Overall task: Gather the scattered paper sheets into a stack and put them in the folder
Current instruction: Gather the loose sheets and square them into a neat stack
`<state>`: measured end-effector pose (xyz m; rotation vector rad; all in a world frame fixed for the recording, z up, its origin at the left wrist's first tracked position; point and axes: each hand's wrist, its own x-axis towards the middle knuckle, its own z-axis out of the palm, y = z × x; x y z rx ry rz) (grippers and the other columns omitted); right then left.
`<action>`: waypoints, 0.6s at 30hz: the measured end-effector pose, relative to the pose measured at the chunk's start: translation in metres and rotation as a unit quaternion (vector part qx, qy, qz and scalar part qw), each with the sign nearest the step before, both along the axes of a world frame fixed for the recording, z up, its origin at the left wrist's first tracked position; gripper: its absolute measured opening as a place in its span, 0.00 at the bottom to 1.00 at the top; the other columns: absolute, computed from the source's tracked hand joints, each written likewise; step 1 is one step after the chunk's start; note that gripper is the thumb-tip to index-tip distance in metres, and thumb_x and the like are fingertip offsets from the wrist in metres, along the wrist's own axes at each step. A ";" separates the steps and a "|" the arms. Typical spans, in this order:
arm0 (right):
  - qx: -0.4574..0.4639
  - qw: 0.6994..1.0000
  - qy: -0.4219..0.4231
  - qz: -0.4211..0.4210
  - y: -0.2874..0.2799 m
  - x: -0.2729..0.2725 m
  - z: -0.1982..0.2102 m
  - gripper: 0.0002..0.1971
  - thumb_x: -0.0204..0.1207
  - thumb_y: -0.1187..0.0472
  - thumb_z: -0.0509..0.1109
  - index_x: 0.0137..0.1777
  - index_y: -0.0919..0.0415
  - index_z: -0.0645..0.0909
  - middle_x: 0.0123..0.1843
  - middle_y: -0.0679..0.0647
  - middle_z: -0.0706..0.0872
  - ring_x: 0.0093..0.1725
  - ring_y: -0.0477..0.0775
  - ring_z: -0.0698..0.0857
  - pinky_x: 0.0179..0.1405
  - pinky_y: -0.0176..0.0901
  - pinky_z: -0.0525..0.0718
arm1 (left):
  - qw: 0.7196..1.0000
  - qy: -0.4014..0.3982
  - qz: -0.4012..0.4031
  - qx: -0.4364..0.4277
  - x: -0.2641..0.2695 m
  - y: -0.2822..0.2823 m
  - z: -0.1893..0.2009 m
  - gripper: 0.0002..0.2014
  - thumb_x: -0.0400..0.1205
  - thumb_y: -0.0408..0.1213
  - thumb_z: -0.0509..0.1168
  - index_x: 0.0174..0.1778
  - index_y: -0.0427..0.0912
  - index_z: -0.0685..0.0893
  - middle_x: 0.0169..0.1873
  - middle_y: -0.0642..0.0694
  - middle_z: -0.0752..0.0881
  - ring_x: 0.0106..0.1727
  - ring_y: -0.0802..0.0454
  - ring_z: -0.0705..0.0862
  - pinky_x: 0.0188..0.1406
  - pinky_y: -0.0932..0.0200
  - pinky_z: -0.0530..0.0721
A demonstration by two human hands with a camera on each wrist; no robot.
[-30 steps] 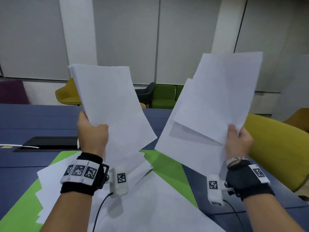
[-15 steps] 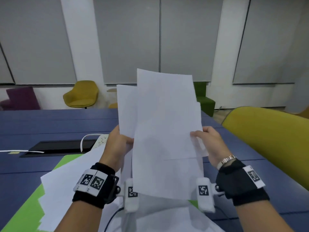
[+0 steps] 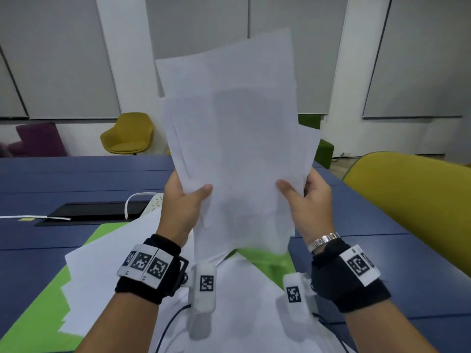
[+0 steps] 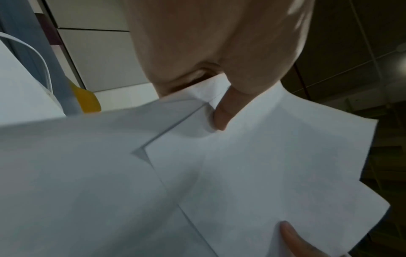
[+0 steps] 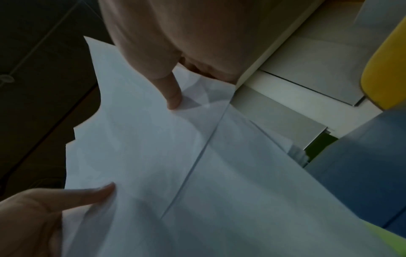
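Note:
I hold an uneven bundle of white paper sheets (image 3: 237,138) upright above the table, their edges not lined up. My left hand (image 3: 184,200) pinches the bundle's left edge, thumb in front. My right hand (image 3: 303,197) pinches its right edge the same way. In the left wrist view my left thumb (image 4: 222,114) presses on the sheets (image 4: 274,165); in the right wrist view my right thumb (image 5: 173,93) does so on the sheets (image 5: 142,139). More loose white sheets (image 3: 107,271) lie on the open green folder (image 3: 33,317) below my wrists.
The blue table (image 3: 76,174) carries a black cable hatch (image 3: 99,212) with a white power strip (image 3: 155,202) behind the folder. A yellow chair back (image 3: 418,194) stands close on the right. Yellow (image 3: 127,135) and purple (image 3: 38,140) chairs sit by the far wall.
One second ago each hand held its own separate batch of sheets apart. The hands have come together, and both batches are now one overlapped bundle held from both sides.

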<state>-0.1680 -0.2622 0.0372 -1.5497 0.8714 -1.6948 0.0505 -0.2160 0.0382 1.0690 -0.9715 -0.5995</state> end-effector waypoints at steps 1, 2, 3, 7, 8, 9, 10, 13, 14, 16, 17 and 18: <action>-0.006 1.000 -0.002 -0.003 0.001 0.002 -0.001 0.16 0.78 0.69 0.75 0.54 0.44 0.84 0.52 0.39 0.93 0.54 0.43 0.91 0.54 0.43 0.88 | 1.000 -0.007 0.003 -0.005 -0.001 0.001 0.001 0.21 0.81 0.20 0.71 0.67 0.43 0.82 0.58 0.46 0.92 0.57 0.48 0.92 0.56 0.50 0.90; -0.008 1.000 -0.002 -0.006 0.002 0.003 -0.002 0.16 0.78 0.69 0.75 0.54 0.44 0.84 0.52 0.38 0.92 0.55 0.43 0.91 0.55 0.45 0.88 | 1.000 -0.013 0.006 -0.009 -0.001 0.001 0.001 0.21 0.81 0.20 0.70 0.67 0.43 0.82 0.57 0.46 0.92 0.57 0.49 0.92 0.55 0.52 0.90; -0.008 1.000 0.002 -0.010 0.002 0.005 -0.003 0.17 0.78 0.69 0.75 0.54 0.42 0.83 0.52 0.36 0.92 0.55 0.42 0.90 0.56 0.45 0.88 | 1.000 -0.018 0.007 -0.010 -0.001 0.001 -0.001 0.21 0.81 0.19 0.70 0.66 0.43 0.82 0.57 0.47 0.92 0.55 0.50 0.92 0.53 0.54 0.91; 0.020 1.000 0.013 -0.007 0.000 0.007 -0.008 0.19 0.76 0.69 0.74 0.54 0.42 0.82 0.52 0.37 0.91 0.54 0.41 0.90 0.55 0.47 0.88 | 1.000 -0.026 0.003 0.004 0.001 0.000 -0.004 0.23 0.79 0.18 0.71 0.67 0.42 0.81 0.57 0.46 0.91 0.55 0.50 0.92 0.54 0.53 0.90; 0.032 0.999 0.016 -0.005 -0.001 0.006 -0.008 0.18 0.75 0.70 0.74 0.53 0.43 0.81 0.52 0.38 0.91 0.53 0.41 0.90 0.54 0.47 0.88 | 1.000 -0.024 -0.001 0.006 0.001 0.000 -0.005 0.25 0.78 0.18 0.71 0.68 0.42 0.81 0.58 0.46 0.91 0.57 0.49 0.91 0.54 0.53 0.89; 0.045 0.999 0.017 0.000 -0.001 0.006 -0.009 0.18 0.73 0.70 0.74 0.53 0.45 0.81 0.51 0.39 0.91 0.51 0.42 0.90 0.53 0.47 0.88 | 1.000 -0.020 -0.005 0.007 0.002 -0.001 -0.006 0.26 0.77 0.18 0.72 0.69 0.44 0.80 0.59 0.47 0.91 0.58 0.49 0.90 0.55 0.53 0.89; 0.059 0.998 0.017 0.006 -0.002 0.006 -0.010 0.18 0.72 0.72 0.74 0.52 0.47 0.80 0.50 0.42 0.91 0.50 0.43 0.90 0.52 0.48 0.89 | 1.000 -0.014 -0.009 0.010 0.002 -0.001 -0.008 0.27 0.77 0.19 0.73 0.69 0.45 0.80 0.59 0.48 0.91 0.59 0.51 0.90 0.56 0.54 0.88; 0.099 0.995 0.000 0.026 -0.005 0.004 -0.012 0.17 0.69 0.75 0.72 0.51 0.55 0.77 0.50 0.52 0.91 0.47 0.50 0.89 0.47 0.50 0.87 | 1.000 0.000 -0.018 0.012 0.004 -0.003 -0.012 0.27 0.76 0.22 0.74 0.70 0.45 0.80 0.60 0.49 0.91 0.61 0.51 0.90 0.56 0.54 0.87; 0.111 0.993 -0.007 0.031 -0.006 0.003 -0.014 0.17 0.68 0.76 0.72 0.51 0.56 0.76 0.50 0.54 0.90 0.46 0.52 0.88 0.45 0.50 0.86 | 1.000 0.007 -0.021 0.010 0.005 -0.003 -0.013 0.27 0.77 0.23 0.74 0.70 0.45 0.80 0.61 0.49 0.91 0.62 0.50 0.90 0.56 0.54 0.87; 0.136 0.990 -0.021 0.039 -0.009 0.003 -0.016 0.19 0.65 0.73 0.73 0.52 0.56 0.76 0.53 0.56 0.90 0.48 0.54 0.87 0.46 0.50 0.85 | 0.999 0.030 -0.031 0.001 0.005 -0.004 -0.014 0.26 0.78 0.24 0.73 0.71 0.44 0.77 0.62 0.47 0.90 0.64 0.47 0.89 0.57 0.54 0.87; 0.147 0.988 -0.027 0.046 -0.009 0.003 -0.017 0.20 0.62 0.70 0.74 0.53 0.56 0.76 0.55 0.58 0.89 0.50 0.55 0.87 0.49 0.52 0.85 | 0.999 0.037 -0.038 -0.004 0.005 -0.004 -0.014 0.26 0.79 0.24 0.73 0.70 0.44 0.75 0.63 0.46 0.89 0.65 0.46 0.89 0.58 0.53 0.87; 0.156 0.986 -0.030 0.053 -0.009 0.004 -0.018 0.23 0.59 0.67 0.73 0.55 0.55 0.76 0.57 0.58 0.89 0.52 0.55 0.86 0.53 0.54 0.84 | 0.998 0.039 -0.045 -0.008 0.004 -0.004 -0.014 0.26 0.79 0.25 0.73 0.70 0.45 0.73 0.65 0.44 0.89 0.66 0.45 0.88 0.59 0.52 0.87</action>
